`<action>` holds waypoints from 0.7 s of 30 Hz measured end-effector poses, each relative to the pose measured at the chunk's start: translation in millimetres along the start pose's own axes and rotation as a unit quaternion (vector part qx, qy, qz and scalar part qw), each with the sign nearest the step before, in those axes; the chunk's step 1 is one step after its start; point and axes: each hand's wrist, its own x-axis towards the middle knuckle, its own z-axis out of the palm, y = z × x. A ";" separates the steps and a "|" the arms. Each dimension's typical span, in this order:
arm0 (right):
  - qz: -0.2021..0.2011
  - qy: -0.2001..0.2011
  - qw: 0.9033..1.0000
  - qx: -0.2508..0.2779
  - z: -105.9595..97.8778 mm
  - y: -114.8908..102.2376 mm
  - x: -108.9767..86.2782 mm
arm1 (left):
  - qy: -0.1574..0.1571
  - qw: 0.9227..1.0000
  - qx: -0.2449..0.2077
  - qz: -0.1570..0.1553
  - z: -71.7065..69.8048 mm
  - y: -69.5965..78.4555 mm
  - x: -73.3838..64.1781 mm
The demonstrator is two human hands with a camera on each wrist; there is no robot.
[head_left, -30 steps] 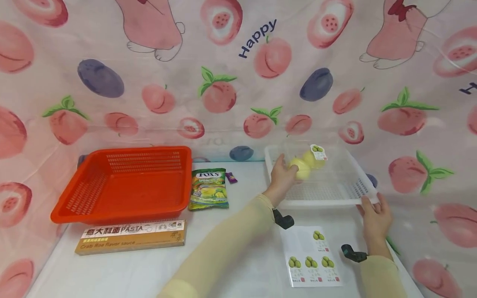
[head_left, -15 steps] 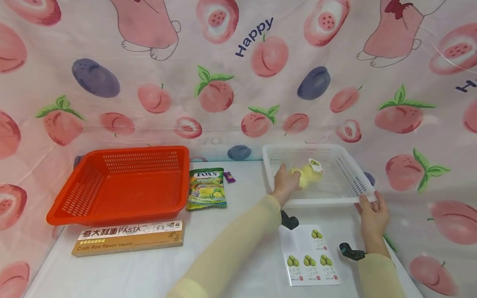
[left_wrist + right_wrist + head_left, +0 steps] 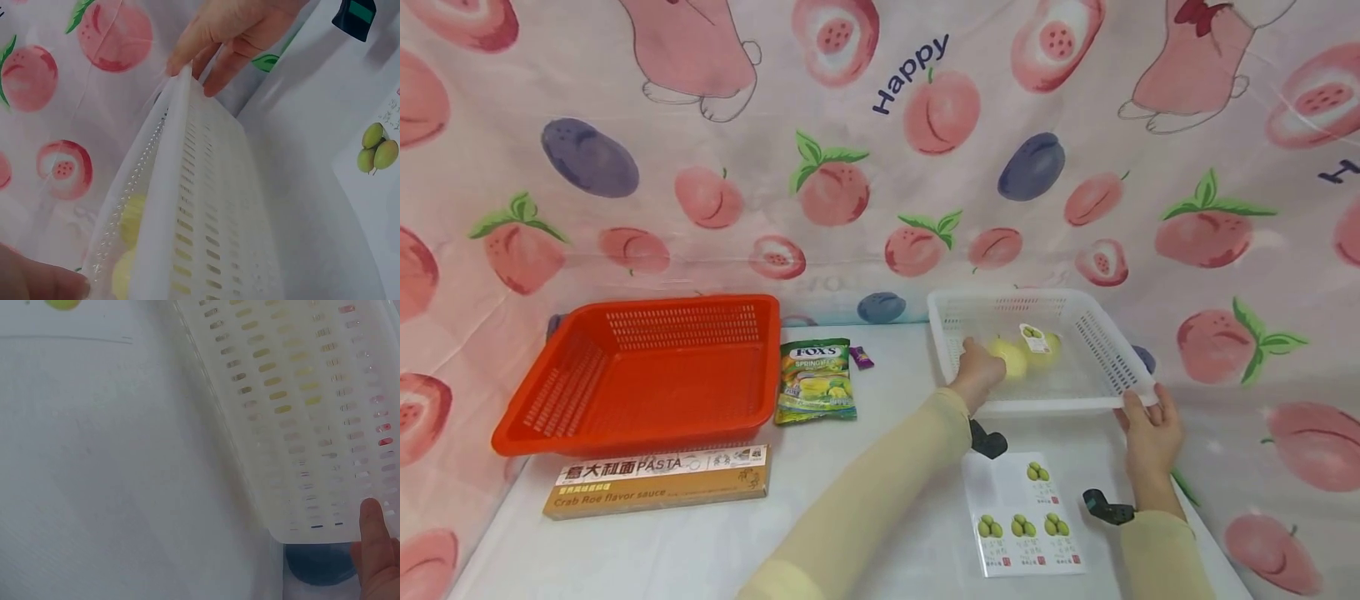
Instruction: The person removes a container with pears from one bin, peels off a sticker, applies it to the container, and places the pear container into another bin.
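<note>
My left hand (image 3: 981, 373) reaches over the near left rim of a white plastic basket (image 3: 1116, 333) and holds the left end of a clear pack of yellow fruit (image 3: 1011, 358). Two round fruits show, with a small white sticker on top. In the left wrist view, its thumb (image 3: 56, 282) is close to the fruits (image 3: 131, 219) behind the basket wall. At the basket's near right corner my right hand (image 3: 1152, 437) grips the rim. The right wrist view shows one finger (image 3: 375, 544) lying along the slotted wall (image 3: 287, 444).
A red basket (image 3: 662, 392) stands at the left, a pasta box (image 3: 658, 483) in front of it. Between the baskets lie a green FOX'S candy bag (image 3: 816, 379) and a small purple wrapped piece (image 3: 862, 357). A sticker sheet (image 3: 1022, 517) lies before the white basket.
The pack of yellow fruit has come down into the white basket with my left hand, which has also lowered. The right hand keeps its grip on the basket corner.
</note>
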 end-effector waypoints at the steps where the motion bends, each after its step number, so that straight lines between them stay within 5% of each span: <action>1: 0.004 0.002 1.000 0.000 3.2 -3.2 -3.6 | 0.003 1.000 0.009 -0.009 -0.1 -0.5 0.2; 6: 0.014 0.007 1.000 -0.019 23.2 -24.2 -27.7 | 0.005 0.999 0.014 -0.043 -3.2 -3.2 2.8; 12: 0.016 0.007 1.000 -0.008 37.7 -37.4 -40.4 | -0.006 0.999 0.014 -0.043 -12.7 -3.1 5.9; 16: 0.014 0.006 1.000 0.000 32.6 -34.3 -46.0 | 0.017 1.000 0.017 -0.010 -16.2 -5.1 4.8; 21: 0.024 0.013 0.999 -0.015 23.5 -30.2 -55.1 | 0.043 0.995 0.049 0.070 -26.1 -8.1 -2.9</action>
